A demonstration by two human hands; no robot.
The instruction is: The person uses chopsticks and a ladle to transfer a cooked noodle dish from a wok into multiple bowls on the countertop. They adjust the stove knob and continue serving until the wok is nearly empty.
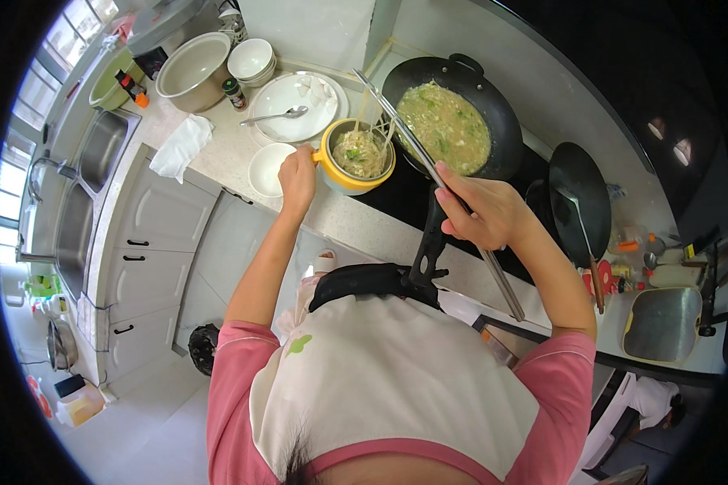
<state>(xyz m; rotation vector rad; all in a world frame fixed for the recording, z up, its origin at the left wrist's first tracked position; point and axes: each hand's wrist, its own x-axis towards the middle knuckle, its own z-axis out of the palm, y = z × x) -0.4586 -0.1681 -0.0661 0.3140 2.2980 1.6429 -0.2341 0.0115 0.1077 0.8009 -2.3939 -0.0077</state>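
My left hand (297, 179) grips the handle of a yellow-rimmed cup (338, 176) with a metal lining, at the counter's edge beside the hob. Noodles (364, 159) with a green leaf fill much of the cup. My right hand (482, 206) holds a pair of long metal chopsticks (409, 133), which slant up past the cup's right side. Pale noodle strands hang near the chopsticks' upper part and trail into the cup. Just right of the cup, a black wok (508, 124) on the hob contains a yellowish soup (446, 130) with green bits.
A white bowl (266, 171) sits left of the cup. Behind are a plate (282, 130) with a spoon (282, 114), stacked bowls (252, 57), a spice jar (235, 94) and a large pot (197, 76). The wok's handle (428, 242) juts towards me. Another wok (573, 188) stands right.
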